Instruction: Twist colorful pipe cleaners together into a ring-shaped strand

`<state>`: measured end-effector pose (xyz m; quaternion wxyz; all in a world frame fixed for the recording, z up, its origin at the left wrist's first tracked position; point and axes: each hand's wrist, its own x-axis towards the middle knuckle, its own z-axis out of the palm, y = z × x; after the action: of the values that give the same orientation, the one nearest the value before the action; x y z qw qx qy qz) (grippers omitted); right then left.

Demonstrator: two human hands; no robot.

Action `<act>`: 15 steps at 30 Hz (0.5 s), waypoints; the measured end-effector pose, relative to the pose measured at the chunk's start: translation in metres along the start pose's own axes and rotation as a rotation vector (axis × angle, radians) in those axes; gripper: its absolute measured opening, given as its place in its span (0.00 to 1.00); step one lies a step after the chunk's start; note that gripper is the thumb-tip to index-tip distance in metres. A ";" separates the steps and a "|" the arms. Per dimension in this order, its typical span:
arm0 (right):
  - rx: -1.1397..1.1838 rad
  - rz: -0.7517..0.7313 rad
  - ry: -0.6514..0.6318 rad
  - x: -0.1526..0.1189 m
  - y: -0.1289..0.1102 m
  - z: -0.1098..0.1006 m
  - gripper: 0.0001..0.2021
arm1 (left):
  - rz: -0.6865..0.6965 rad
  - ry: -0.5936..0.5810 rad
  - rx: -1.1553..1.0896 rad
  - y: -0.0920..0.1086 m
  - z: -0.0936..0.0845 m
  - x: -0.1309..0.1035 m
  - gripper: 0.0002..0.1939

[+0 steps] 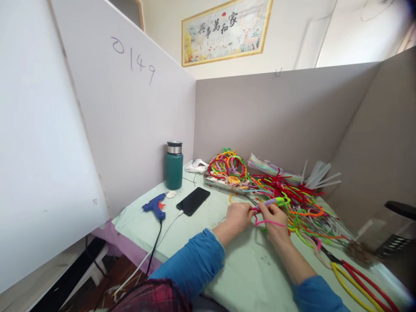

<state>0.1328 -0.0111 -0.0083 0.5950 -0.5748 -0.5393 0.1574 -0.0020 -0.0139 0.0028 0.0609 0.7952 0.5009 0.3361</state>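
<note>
Left hand (239, 216) and right hand (275, 220) pinched pink pipe cleaner (273, 223), its middle hidden, tangled stems (280, 185) crowded 2 o'clock, container (398, 236) at 3 o'clock was cut off.

Bottle (174, 170): green | glue gun (156, 207): blue (trigger orange) | torso sleeve (152, 297): plaid

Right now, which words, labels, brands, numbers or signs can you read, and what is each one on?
"0149", handwritten on the left partition.
"家和萬事興", read from right to left, in large characters on the framed wall picture.
Smaller writing under those characters, on the same picture: too small to read.
No readable text on the green bottle, the blue glue gun or the phone.
</note>
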 end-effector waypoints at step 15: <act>0.343 0.180 -0.432 -0.004 -0.008 -0.008 0.19 | -0.190 0.007 -0.357 -0.011 0.003 0.010 0.14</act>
<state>0.1344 -0.0208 -0.0011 0.5384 -0.4644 -0.5660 0.4173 -0.0062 0.0004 0.0006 0.2307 0.7199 0.5062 0.4150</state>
